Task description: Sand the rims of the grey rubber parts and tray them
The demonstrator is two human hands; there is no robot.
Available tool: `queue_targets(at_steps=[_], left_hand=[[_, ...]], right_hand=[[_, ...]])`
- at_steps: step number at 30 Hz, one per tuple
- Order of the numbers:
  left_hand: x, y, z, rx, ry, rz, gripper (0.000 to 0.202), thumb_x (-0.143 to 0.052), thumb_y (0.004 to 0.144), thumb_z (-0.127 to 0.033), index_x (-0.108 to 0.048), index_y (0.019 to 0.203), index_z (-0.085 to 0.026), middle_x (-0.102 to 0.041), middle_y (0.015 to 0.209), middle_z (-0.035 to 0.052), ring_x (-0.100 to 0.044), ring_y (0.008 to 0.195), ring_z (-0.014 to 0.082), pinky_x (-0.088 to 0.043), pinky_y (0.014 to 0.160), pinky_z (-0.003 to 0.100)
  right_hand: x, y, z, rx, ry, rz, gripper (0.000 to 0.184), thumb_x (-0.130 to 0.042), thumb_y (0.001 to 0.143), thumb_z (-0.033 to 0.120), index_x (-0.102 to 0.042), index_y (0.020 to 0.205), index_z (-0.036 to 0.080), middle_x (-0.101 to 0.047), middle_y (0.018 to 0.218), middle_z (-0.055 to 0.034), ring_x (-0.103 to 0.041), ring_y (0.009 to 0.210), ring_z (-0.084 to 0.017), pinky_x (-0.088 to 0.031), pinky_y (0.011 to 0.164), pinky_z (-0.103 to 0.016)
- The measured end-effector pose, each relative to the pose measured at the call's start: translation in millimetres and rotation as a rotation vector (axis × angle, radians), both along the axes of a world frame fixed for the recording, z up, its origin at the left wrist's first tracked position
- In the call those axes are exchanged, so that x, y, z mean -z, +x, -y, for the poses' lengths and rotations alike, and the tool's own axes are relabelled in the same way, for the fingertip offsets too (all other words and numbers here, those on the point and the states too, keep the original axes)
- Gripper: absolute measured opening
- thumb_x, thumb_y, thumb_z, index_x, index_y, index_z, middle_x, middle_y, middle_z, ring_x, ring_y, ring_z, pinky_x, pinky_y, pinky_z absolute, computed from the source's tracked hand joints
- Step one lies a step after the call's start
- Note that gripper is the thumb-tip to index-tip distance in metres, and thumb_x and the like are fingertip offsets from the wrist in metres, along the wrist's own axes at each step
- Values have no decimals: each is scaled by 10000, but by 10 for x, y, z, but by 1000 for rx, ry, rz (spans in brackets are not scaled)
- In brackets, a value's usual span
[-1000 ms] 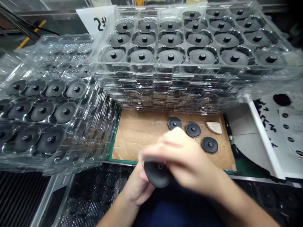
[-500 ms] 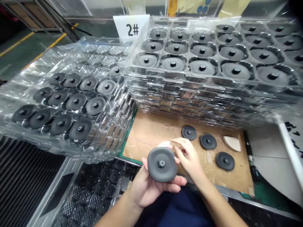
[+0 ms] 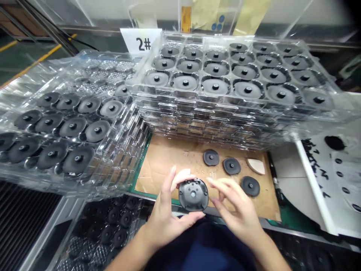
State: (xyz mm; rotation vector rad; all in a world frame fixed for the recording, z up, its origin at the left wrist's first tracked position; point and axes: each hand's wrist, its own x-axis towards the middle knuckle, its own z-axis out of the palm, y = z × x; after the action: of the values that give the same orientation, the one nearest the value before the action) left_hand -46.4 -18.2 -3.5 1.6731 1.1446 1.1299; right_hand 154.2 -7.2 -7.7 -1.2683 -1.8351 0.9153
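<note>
"what to say of the left grip (image 3: 166, 216)?"
"curved and clasping, with thumb (image 3: 189, 221) stretched low and fingers (image 3: 168, 186) higher."
"and of the right grip (image 3: 239, 205)?"
"held near the left, with fingers bent and thumb apart."

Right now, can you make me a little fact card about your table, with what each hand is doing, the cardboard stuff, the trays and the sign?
Left hand: holds a black disc by its edge, the side with small holes showing
Right hand: beside that disc; touching or not is hard to tell
On the cardboard: three more black discs and a pale wedge
Back trays: clear plastic, stacked, black discs in the top one
Left trays: another clear stack, also with black discs
Sign: white, reads 2#
</note>
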Motion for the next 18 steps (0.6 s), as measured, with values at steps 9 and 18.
queue_targets(at_steps=[9, 18], left_hand=[[157, 102, 203, -132, -899, 471, 553, -614, 624, -670, -657, 677, -121, -652, 608, 30, -599, 617, 166, -475, 664, 316], [908, -1021, 1691, -908, -1130, 534, 316, -531, 862, -343, -556, 1115, -154, -607, 1097, 83, -610, 910, 195, -526, 764, 402]], right_hand=[[249, -111, 157, -144, -69, 141, 466, -290, 973, 283, -624, 665, 177, -603, 584, -25, -592, 545, -125, -472, 530, -197], [898, -125, 212, -677, -303, 322, 269, -513, 813, 347, -736, 943, 270, -740, 951, 0, -709, 869, -207, -558, 747, -215]])
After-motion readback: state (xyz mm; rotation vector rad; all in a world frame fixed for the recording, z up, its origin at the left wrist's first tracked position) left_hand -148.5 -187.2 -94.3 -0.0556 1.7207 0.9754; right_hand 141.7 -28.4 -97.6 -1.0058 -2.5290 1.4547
